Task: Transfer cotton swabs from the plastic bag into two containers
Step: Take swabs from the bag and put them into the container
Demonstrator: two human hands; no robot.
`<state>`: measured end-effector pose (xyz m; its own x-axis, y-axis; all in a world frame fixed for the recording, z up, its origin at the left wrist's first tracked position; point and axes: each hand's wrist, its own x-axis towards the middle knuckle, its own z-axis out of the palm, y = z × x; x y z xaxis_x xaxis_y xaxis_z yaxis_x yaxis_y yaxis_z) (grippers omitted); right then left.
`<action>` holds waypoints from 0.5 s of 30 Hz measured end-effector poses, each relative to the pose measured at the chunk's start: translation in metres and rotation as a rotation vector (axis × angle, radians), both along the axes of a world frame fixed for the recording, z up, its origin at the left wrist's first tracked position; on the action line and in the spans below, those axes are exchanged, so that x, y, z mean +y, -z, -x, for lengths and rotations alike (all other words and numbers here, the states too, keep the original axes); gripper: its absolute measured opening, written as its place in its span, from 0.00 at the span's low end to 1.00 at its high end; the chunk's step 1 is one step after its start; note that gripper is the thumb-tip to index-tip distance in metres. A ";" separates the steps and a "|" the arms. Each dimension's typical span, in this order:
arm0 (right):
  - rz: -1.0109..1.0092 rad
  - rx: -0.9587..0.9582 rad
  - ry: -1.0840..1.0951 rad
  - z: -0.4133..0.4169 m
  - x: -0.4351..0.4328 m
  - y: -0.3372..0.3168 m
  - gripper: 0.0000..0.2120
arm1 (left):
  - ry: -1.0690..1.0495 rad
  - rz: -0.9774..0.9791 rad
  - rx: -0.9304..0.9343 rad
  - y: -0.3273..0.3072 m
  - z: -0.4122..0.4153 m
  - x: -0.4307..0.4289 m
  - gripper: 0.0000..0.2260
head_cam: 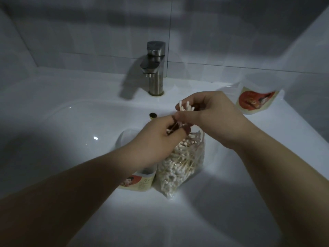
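Head view: we see both hands meeting above a white sink basin [71, 139], directly over the plastic bag [179, 163].

1. Right hand [210, 113]: the fingers and thumb are curled round the upper part of a small bundle of cotton swabs [186, 108]. The white tips stand up out of the grip.
2. Left hand [156, 139]: the fingers are curled in and pinch the lower ends of the same bundle, just below the right hand. The two hands touch or nearly touch at the fingertips; we cannot tell which.
3. Plastic bag: it is clear and lies inside the basin, under the hands, with its open end towards them. It is well filled with swabs that have pale sticks and white tips.
4. First container [140, 182]: it stands in the basin, touching the bag on the left side and partly hidden by the left forearm. It carries a yellow label with a red picture.
5. Second container [256, 102]: it is clear, bears the same kind of label, and sits on the sink rim to the right, well apart from the bag. We cannot tell what it contains.
6. Metal faucet [154, 68]: it stands on the rim behind the basin, in front of a tiled wall.
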<state>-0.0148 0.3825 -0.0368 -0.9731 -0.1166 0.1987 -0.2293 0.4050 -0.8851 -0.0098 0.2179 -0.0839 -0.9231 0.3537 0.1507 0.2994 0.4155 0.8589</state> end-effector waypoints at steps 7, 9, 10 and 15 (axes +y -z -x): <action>-0.084 -0.006 -0.039 0.000 -0.004 0.006 0.02 | -0.033 0.032 -0.026 0.002 0.002 0.000 0.10; -0.114 0.017 -0.011 0.001 -0.002 0.006 0.04 | -0.037 0.001 -0.062 0.001 0.002 0.001 0.10; -0.125 0.028 0.016 0.001 -0.001 0.005 0.05 | -0.041 -0.038 -0.079 0.000 0.001 0.001 0.10; -0.416 -0.002 0.022 -0.002 0.005 -0.002 0.14 | -0.116 -0.200 -0.160 -0.003 0.002 -0.001 0.14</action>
<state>-0.0133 0.3876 -0.0349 -0.9767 -0.1654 0.1371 -0.2147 0.7333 -0.6451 -0.0119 0.2166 -0.0808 -0.9734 0.2223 0.0562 0.1140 0.2567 0.9598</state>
